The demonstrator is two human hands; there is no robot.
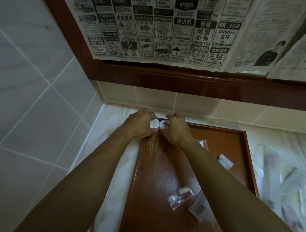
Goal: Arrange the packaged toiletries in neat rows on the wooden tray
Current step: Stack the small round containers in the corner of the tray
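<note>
1. Now, over on the left, grey wall tiles (28, 87) run down to the pale marble surface (112, 166), and the left forearm reaches up across its left edge.
2. Left hand (139, 124) is at the far left corner of the wooden tray (248, 154), fingers curled round a small round white packet (153, 125), gripping it from the left and far side.
3. Right beside it, touching or nearly so, sits a second round packet (164, 125), and the right hand (177, 130) has its fingers and thumb curled round that one from the right.
4. Both round packets stand side by side against the tray's far edge, at its left corner.
5. Moving right along the tray, a red-and-white sachet (203, 144) peeks out just beside the right wrist, and a white sachet (225, 161) lies tilted near the tray's right edge.
6. Down toward the near right part of the tray, a clear bag with white pieces and a red strip (179, 198) lies at an angle, and a white flat packet (198, 208) rests just beside it, partly under the right forearm.
7. Off the tray's right edge, more clear-wrapped packets (285, 181) are scattered loosely across the surface.
8. Up top, sheets of newspaper (160, 27) hang over a dark wooden frame (184, 82) on the far wall.
</note>
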